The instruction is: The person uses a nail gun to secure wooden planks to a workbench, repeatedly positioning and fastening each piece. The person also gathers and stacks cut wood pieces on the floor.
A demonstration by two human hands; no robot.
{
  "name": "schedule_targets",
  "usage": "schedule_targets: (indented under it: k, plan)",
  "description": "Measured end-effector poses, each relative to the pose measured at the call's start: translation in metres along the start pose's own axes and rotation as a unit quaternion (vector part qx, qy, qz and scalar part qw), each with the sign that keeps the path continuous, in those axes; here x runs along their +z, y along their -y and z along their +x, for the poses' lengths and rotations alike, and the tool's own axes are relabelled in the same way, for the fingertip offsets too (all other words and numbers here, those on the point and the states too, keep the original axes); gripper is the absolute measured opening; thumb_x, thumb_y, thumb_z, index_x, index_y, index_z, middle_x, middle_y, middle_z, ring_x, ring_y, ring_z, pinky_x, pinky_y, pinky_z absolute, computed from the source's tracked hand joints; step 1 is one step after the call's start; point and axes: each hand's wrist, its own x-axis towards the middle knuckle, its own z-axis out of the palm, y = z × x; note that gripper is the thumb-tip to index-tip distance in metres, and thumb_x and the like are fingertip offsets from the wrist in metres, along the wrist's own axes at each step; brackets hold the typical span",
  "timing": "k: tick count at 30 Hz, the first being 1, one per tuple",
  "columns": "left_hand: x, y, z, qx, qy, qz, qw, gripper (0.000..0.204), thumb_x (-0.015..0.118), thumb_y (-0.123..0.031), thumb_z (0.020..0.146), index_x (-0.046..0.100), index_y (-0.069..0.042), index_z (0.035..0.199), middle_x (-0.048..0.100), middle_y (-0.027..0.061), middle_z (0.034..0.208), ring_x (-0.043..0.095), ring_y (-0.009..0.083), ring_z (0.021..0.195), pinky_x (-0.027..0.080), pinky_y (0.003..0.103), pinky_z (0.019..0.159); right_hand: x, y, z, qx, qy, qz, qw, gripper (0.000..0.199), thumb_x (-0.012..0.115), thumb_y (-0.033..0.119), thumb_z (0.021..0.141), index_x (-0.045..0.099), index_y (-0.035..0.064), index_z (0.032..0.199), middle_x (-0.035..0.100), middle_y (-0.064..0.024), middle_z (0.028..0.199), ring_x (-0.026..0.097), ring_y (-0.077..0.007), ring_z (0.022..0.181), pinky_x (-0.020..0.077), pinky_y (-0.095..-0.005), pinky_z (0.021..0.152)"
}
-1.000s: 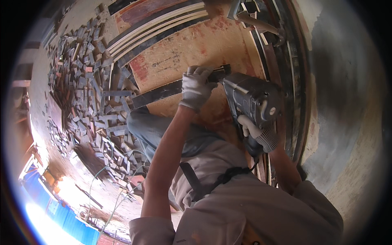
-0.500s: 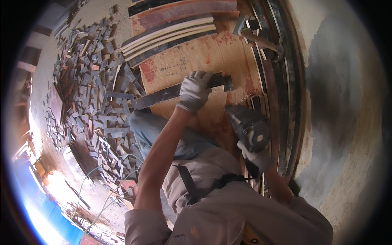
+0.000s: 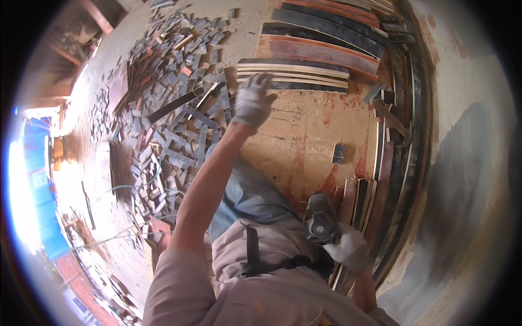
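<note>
My left hand (image 3: 253, 101), in a whitish work glove, is open with its fingers apart. It reaches over the near left end of a stack of thin wooden strips (image 3: 304, 74) with dark faces and pale edges; whether the fingertips touch it I cannot tell. Down at the right, by my waist, my gloved right hand (image 3: 349, 249) is closed on a black power tool (image 3: 320, 220) whose exact kind is unclear. A small dark block (image 3: 338, 154) lies on the worn, red-stained board (image 3: 293, 127) before me. Left of my left hand, a long dark strip (image 3: 175, 105) is over the offcuts.
A wide heap of small offcuts (image 3: 174, 65) covers the floor at left, with thin hoses (image 3: 128, 187) nearby. Dark and reddish planks (image 3: 326, 32) lie at the far end. A hammer (image 3: 392, 118) rests on long strips along the right wall (image 3: 462, 179).
My left hand has let go of the dark strip and moved to the far stack. A dark strip is now at the left. My view has shifted; the tool is nearer my waist.
</note>
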Motion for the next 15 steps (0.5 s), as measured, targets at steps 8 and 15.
schedule_targets:
  k: [8, 15]
  plan:
    - [0.055, -0.044, 0.095, 0.034, 0.073, -0.041, 0.996, 0.049, 0.067, -0.035, 0.103, 0.063, -0.011, 0.146, 0.066, 0.0153, 0.142, 0.056, 0.0375, 0.134, 0.045, 0.049, 0.113, -0.125, 0.104, -0.026, -0.542, -0.287, 0.220, 0.758, 0.026, 0.067, -0.002, 0.090, 0.075, 0.0012, 0.114, 0.075, -0.0135, 0.104, 0.070, -0.0229, 0.086, 0.0557, -0.0324, 0.079]
    - [0.076, -0.059, 0.124, -0.060, 0.125, 0.001, 0.990, 0.044, 0.071, -0.038, 0.099, 0.071, -0.020, 0.139, 0.071, 0.0102, 0.137, 0.064, 0.0375, 0.128, 0.053, 0.047, 0.107, -0.101, 0.151, 0.018, -0.647, -0.166, 0.227, 0.709, 0.025, 0.068, -0.002, 0.090, 0.075, 0.0014, 0.114, 0.075, -0.0126, 0.104, 0.070, -0.0216, 0.086, 0.0554, -0.0314, 0.078]
